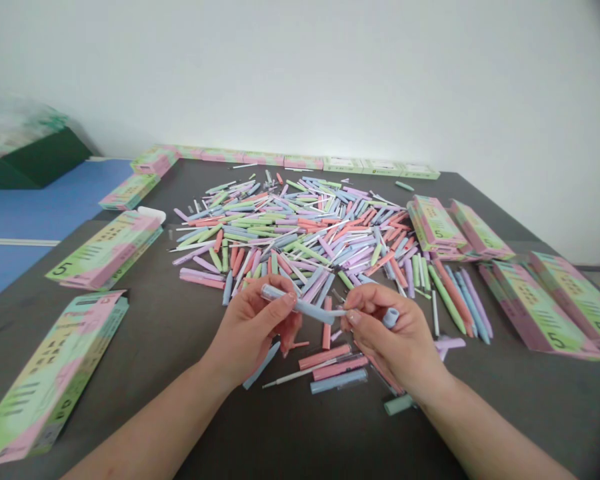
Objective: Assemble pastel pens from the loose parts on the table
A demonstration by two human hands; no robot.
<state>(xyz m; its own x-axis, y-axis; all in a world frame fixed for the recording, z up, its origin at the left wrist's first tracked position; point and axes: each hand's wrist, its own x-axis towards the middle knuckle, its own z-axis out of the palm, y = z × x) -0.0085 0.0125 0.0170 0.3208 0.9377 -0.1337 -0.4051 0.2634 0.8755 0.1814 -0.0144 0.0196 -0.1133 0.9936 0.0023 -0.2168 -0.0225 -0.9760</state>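
My left hand (260, 323) is closed around a light blue pen barrel (316, 311) with a clear section at its left end. The thumb and fingertips of my right hand (393, 337) pinch a thin, pale piece at the barrel's right end. A short blue tubular pen part (391, 317) also sticks out of my right hand. Below the hands lie a white pen refill (293, 378), pink barrels (339, 366), a blue barrel with a clear end (338, 381) and a green tube (399, 404). Another blue pen part (261, 366) lies by my left hand, partly hidden.
A wide heap of pastel pen parts and refills (290, 223) covers the middle of the dark table (220, 440). Printed cartons line the left (55, 373), right (545, 307) and back (267, 159) edges. A row of assembled-looking pens (463, 300) lies at right. A dark green bin (35, 160) stands far left.
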